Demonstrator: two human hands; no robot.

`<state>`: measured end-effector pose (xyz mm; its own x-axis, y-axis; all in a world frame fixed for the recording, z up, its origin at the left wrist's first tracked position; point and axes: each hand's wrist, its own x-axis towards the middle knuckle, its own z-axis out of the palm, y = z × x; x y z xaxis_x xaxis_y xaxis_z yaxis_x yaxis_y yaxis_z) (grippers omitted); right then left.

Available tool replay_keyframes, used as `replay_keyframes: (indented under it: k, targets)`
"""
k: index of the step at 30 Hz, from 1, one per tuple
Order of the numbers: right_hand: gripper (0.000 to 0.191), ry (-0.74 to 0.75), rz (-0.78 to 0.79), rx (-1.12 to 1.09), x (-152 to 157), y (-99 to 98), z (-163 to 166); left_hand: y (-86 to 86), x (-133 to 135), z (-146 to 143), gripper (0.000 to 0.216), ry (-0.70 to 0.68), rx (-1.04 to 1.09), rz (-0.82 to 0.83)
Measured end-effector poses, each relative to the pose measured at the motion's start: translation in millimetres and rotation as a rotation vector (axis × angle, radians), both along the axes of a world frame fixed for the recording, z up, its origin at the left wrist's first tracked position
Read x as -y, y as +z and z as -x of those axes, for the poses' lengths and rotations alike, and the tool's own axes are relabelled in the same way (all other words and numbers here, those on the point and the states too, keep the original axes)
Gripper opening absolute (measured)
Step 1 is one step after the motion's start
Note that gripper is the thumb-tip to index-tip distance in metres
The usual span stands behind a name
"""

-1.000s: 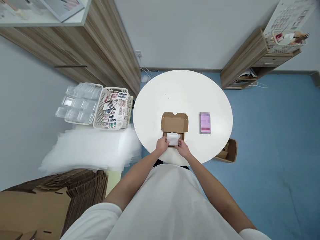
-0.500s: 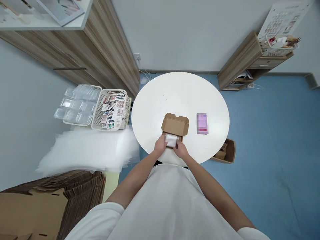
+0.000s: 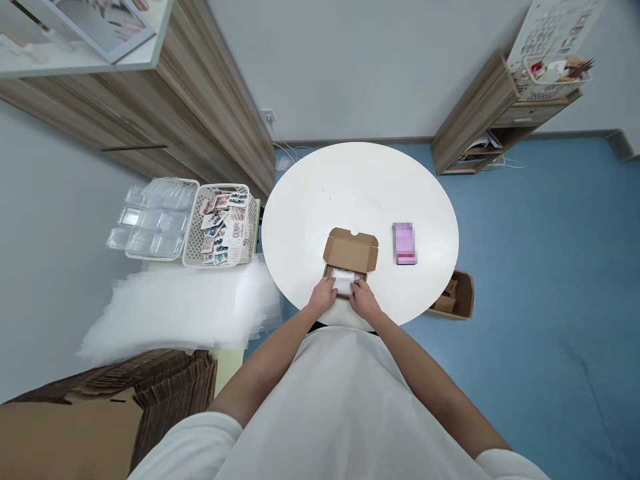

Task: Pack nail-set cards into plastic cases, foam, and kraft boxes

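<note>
A small brown cardboard box (image 3: 351,251) lies on the white oval table (image 3: 360,180), its lid raised and tipped back away from me. In the tray of the box sits a white wrapped packet (image 3: 343,281). My left hand (image 3: 323,295) is closed on the packet's left end, fingers at the box wall. At the opposite end, my right hand (image 3: 364,299) grips the packet with its fingers curled in. Parts of the box's near wall are hidden by my fingers. A purple pixelated item (image 3: 405,243) rests on the table to the right.
On the left stand a basket of clear plastic cases (image 3: 163,217) and a basket of nail-tip cards (image 3: 220,223). Nearer are white foam sheets (image 3: 185,300) and stacked flat cardboard (image 3: 173,393). A bin with cardboard pieces (image 3: 463,297) stands on the floor at right.
Both hands have shifted slightly on the packet, which now sits a little lower in the box. The lid stays raised. The camera view has tilted slightly.
</note>
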<state>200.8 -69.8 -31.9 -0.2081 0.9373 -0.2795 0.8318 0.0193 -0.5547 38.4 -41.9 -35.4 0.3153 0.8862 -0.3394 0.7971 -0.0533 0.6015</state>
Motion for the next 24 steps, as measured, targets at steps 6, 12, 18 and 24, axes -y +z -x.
replay_keyframes:
  k: [6,12,18,24]
  targets:
    - [0.027,-0.339,-0.129,-0.151,-6,5.5,-25,8.9,-9,16,0.02,0.14,0.132,-0.086]
    - [0.043,-0.748,0.269,-0.317,-46,11.6,-59,14.8,-61,33,0.052,0.367,0.084,0.058]
    - [0.053,-0.651,0.66,-0.515,-60,20.2,-57,8.8,-81,33,0.052,0.29,0.156,0.36]
    - [0.047,-0.603,0.758,-0.677,-52,26.8,-50,0.1,-67,28,0.047,0.343,0.336,0.486]
